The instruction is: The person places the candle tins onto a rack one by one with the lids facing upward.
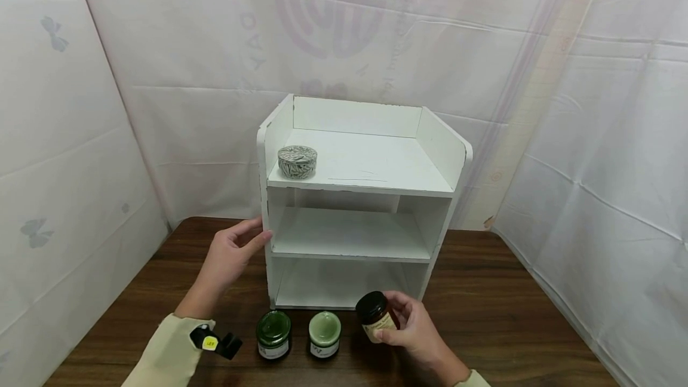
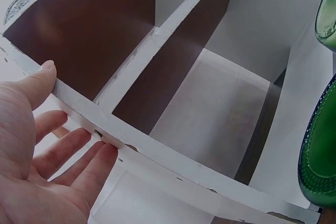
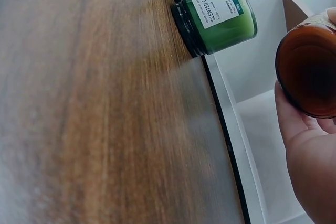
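Observation:
In the head view my right hand point(image 1: 414, 330) grips a brown glass jar with a black lid and cream label point(image 1: 378, 322), tilted above the table. The right wrist view looks at the amber jar's base point(image 3: 310, 74). My left hand point(image 1: 231, 255) rests against the left side panel of a white three-level shelf point(image 1: 349, 249). Its thumb point(image 2: 39, 85) lies at the panel's front edge, with the other fingers along the outer face. Two green scented candle jars stand before the shelf: a darker one point(image 1: 273, 336) and a paler-topped one point(image 1: 325, 335).
A round patterned tin point(image 1: 297, 162) sits at the top shelf's front left. The shelf stands on a dark wood table point(image 1: 478, 303). White cloth point(image 1: 188, 64) hangs behind and along both sides. A black strap device point(image 1: 215, 342) is on the left wrist.

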`<state>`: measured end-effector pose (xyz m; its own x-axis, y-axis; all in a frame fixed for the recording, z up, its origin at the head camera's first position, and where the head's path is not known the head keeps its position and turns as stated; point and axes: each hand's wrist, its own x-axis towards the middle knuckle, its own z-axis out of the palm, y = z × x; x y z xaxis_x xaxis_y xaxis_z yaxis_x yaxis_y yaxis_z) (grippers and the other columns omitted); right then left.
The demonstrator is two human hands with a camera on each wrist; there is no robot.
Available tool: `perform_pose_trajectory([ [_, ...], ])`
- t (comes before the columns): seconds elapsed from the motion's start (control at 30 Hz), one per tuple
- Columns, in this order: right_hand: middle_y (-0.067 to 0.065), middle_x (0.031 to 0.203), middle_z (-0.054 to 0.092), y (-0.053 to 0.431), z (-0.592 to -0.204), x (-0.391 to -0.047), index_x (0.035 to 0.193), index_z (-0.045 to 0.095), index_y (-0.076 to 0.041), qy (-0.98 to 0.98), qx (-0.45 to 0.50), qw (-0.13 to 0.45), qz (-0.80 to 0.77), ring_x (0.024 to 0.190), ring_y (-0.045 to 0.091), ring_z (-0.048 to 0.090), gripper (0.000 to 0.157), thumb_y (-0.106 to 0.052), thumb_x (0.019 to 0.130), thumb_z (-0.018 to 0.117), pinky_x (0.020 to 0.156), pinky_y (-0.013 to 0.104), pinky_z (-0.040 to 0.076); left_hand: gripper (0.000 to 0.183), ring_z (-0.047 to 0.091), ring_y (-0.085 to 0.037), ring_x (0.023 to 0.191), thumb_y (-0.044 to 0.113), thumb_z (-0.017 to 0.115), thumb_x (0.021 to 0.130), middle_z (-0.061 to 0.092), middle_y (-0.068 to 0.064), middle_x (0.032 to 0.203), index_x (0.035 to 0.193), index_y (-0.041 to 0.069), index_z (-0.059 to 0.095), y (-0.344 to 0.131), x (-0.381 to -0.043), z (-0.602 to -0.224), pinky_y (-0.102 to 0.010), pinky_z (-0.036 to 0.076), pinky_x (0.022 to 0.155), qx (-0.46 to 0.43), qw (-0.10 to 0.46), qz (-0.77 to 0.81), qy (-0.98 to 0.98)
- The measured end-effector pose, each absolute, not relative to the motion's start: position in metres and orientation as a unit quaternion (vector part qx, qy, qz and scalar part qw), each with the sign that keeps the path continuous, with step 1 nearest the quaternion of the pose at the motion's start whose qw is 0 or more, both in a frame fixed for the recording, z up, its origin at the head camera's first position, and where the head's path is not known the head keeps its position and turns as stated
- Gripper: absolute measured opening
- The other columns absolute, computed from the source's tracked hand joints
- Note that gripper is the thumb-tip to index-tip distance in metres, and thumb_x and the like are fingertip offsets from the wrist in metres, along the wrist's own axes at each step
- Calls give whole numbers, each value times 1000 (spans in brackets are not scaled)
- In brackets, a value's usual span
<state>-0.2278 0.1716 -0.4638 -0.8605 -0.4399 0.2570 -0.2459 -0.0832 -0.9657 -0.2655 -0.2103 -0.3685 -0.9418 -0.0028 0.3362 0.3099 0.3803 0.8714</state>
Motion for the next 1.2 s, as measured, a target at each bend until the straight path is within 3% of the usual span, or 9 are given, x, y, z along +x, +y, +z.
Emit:
perform_pose_trajectory([
  [0.37,-6,116,71,171,-464,-228,128,49,22,647,-270,64,-710,105,7,65,63,-1,81,83,93,20,52,57,56,12,111,39,69,99,62,-13,144,146,9,57,-211,-264,-368,-10,48,89,-94,137,-557,-813],
  [0.97,-2,119,73,171,-459,-229,131,52,19,659,-293,65,-689,106,10,69,58,1,83,80,91,23,56,57,55,3,119,42,68,99,60,-10,146,147,12,57,-210,-263,-367,-10,47,89,-90,135,-549,-820],
  [1.2,-4,116,73,171,-457,-229,130,53,17,676,-274,69,-681,104,10,69,59,0,81,81,89,23,56,54,57,9,113,40,69,99,62,-11,144,145,11,59,-210,-265,-367,-11,48,89,-98,140,-553,-815],
])
